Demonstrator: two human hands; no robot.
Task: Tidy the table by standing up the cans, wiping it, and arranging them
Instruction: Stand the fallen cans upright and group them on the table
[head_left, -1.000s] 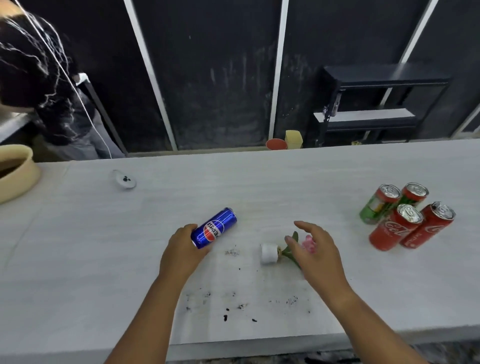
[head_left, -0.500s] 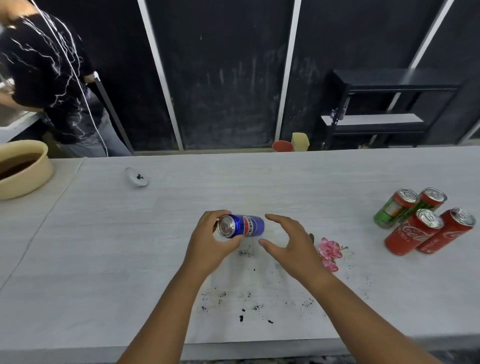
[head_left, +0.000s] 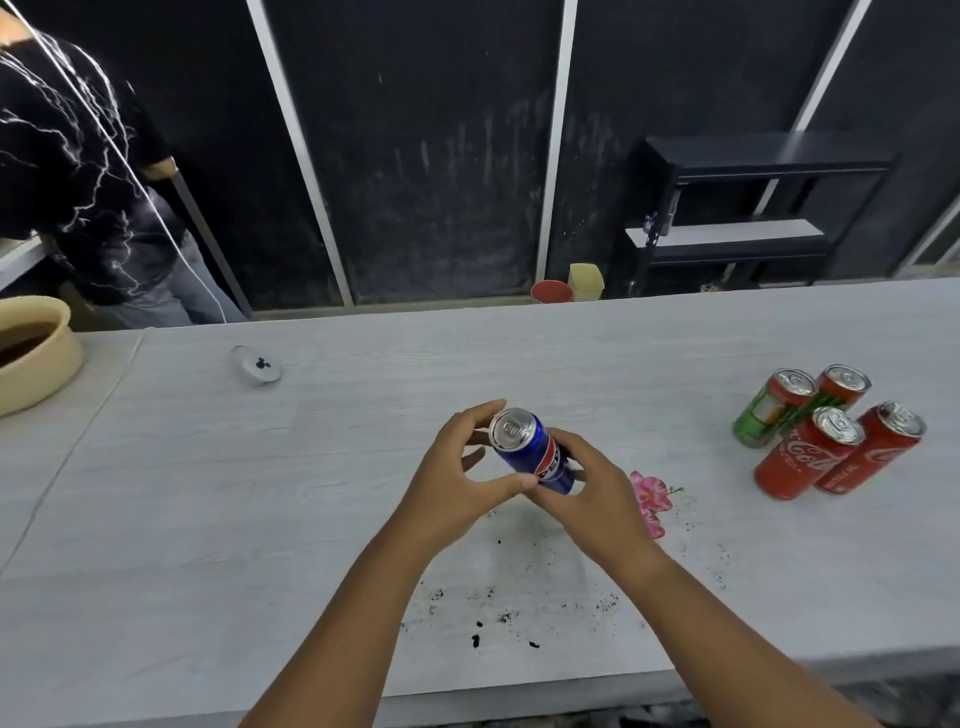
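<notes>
A blue Pepsi can (head_left: 530, 451) is held between both hands over the middle of the white table (head_left: 208, 493), tilted with its silver top toward me. My left hand (head_left: 457, 478) grips its upper part and my right hand (head_left: 597, 499) wraps its lower part. Several upright cans stand together at the right: two red Coca-Cola cans (head_left: 802, 457) (head_left: 878, 449) in front, two green-and-red cans (head_left: 769, 408) (head_left: 839, 387) behind. Black crumbs of soil (head_left: 498, 613) lie scattered on the table near my forearms.
A pink artificial flower (head_left: 649, 496) lies just right of my right hand. A small white dish (head_left: 257, 365) sits at the back left, a tan bowl (head_left: 36, 353) at the far left edge. A person in a black shirt (head_left: 78, 171) stands behind the table's left end.
My left hand lifted the Pepsi can off the table and turned it top toward me. My right hand left the flower and closed on the can's lower part.
</notes>
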